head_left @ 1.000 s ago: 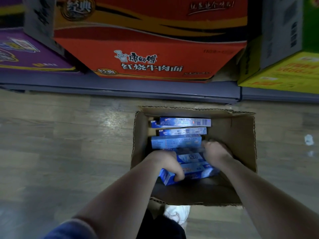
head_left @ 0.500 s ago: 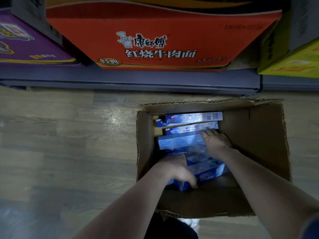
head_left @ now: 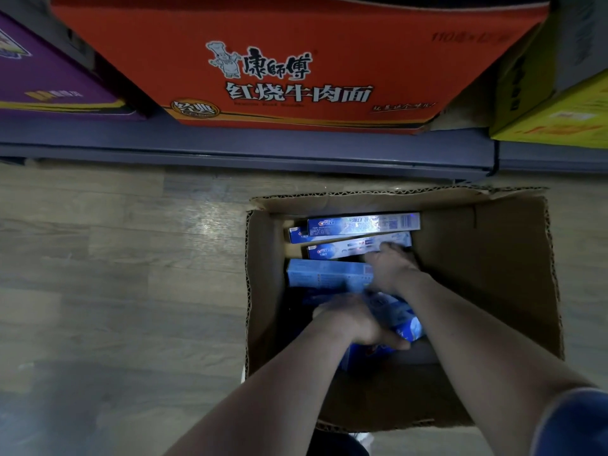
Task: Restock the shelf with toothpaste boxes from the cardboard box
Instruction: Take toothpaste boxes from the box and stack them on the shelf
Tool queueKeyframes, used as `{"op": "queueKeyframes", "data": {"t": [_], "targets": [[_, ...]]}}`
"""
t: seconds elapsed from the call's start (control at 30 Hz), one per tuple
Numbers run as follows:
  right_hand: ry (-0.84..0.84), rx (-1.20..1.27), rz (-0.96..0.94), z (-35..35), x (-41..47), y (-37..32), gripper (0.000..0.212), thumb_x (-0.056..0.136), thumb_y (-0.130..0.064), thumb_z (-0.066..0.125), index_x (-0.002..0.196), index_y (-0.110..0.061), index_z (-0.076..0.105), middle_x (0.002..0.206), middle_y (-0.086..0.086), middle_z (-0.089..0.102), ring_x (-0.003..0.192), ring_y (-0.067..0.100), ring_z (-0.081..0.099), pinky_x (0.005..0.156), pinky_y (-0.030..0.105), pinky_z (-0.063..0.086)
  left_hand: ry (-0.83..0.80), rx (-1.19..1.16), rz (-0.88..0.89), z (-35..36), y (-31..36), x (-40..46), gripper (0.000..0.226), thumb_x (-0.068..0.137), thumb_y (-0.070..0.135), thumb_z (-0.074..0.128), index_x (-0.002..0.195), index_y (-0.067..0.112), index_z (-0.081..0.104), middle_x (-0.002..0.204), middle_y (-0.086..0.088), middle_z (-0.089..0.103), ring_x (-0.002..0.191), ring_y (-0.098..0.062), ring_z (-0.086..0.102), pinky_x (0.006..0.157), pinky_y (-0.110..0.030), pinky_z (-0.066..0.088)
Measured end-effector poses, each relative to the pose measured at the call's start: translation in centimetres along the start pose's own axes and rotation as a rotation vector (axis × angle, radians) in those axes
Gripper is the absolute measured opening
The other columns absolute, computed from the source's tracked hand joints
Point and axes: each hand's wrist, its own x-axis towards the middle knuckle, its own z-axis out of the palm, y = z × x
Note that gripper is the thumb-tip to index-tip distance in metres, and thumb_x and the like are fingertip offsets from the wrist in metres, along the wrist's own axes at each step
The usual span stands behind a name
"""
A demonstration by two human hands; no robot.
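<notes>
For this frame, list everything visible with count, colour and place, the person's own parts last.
Open brown cardboard box: one, brown, on the floor before the shelf.
Blue toothpaste boxes: at least five visible, blue, lying along the left side of the cardboard box.
Orange noodle carton: one, orange-red with white lettering, on the shelf, centre.
Purple carton: one, purple, on the shelf, left.
Yellow carton: one, yellow, on the shelf, right.
Grey shelf edge: one, grey-blue, across the top.
Wood-look floor: grey-brown.
Left hand: gripping a near toothpaste box.
Right hand: resting on farther boxes; grip unclear.
</notes>
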Motion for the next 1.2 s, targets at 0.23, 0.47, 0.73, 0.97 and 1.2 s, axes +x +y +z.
{"op": "queueKeyframes", "data": {"t": [0.23, 0.47, 0.73, 0.97, 1.2], "targets": [[0.155, 0.299, 0.007, -0.6, -3.6, 0.7, 0.051, 0.083, -0.027, 0.066, 0.13, -0.019, 0.047, 0.125, 0.011, 0.057, 0.112, 0.029, 0.056, 0.09, 0.034, 0.048, 0.252, 0.261, -0.142, 0.5, 0.9, -1.3, 0.087, 0.069, 0.052, 0.072, 0.136, 0.011, 0.034, 0.135, -0.009, 0.045, 0.124, -0.026, 0.045, 0.095, -0.035, 0.037], [0.347, 0.155, -0.079, -5.9, -9.4, 1.6, 0.048, 0.087, -0.013, 0.055, 0.132, -0.022, 0.042, 0.138, 0.006, 0.042, 0.124, 0.028, 0.043, 0.097, 0.031, 0.038, 0.583, 0.522, 0.031, 0.5, 2.2, -6.8, 0.074, 0.077, 0.037, 0.068, 0.134, 0.011, 0.029, 0.131, -0.011, 0.043, 0.12, -0.028, 0.041, 0.101, -0.036, 0.029], [0.502, 0.376, -0.036, -11.9, -21.5, 1.8, 0.042, 0.087, -0.02, 0.06, 0.127, -0.023, 0.047, 0.126, 0.003, 0.047, 0.115, 0.028, 0.051, 0.089, 0.032, 0.041, 0.744, 0.645, 0.231, -1.7, 2.0, -18.1, 0.062, 0.074, 0.031, 0.063, 0.126, 0.011, 0.035, 0.119, -0.007, 0.048, 0.107, -0.026, 0.045, 0.093, -0.033, 0.031], [0.602, 0.674, -0.164, -17.7, -34.3, 1.4, 0.038, 0.08, -0.014, 0.071, 0.115, -0.011, 0.057, 0.11, 0.003, 0.054, 0.099, 0.017, 0.053, 0.076, 0.022, 0.033, 0.93, 0.631, 0.415, -4.1, 1.1, -31.3, 0.059, 0.04, 0.041, 0.072, 0.093, 0.017, 0.059, 0.077, 0.005, 0.057, 0.07, -0.018, 0.054, 0.071, -0.026, 0.04], [0.811, 0.606, -0.386, -25.2, -47.8, 1.0, 0.039, 0.074, -0.012, 0.076, 0.087, -0.038, 0.049, 0.091, -0.014, 0.049, 0.089, 0.0, 0.05, 0.072, 0.007, 0.035, 1.226, 0.619, 0.539, -5.4, 1.6, -46.0, 0.045, 0.052, 0.04, 0.058, 0.092, 0.018, 0.057, 0.078, 0.006, 0.054, 0.071, -0.019, 0.054, 0.069, -0.029, 0.033]]}}
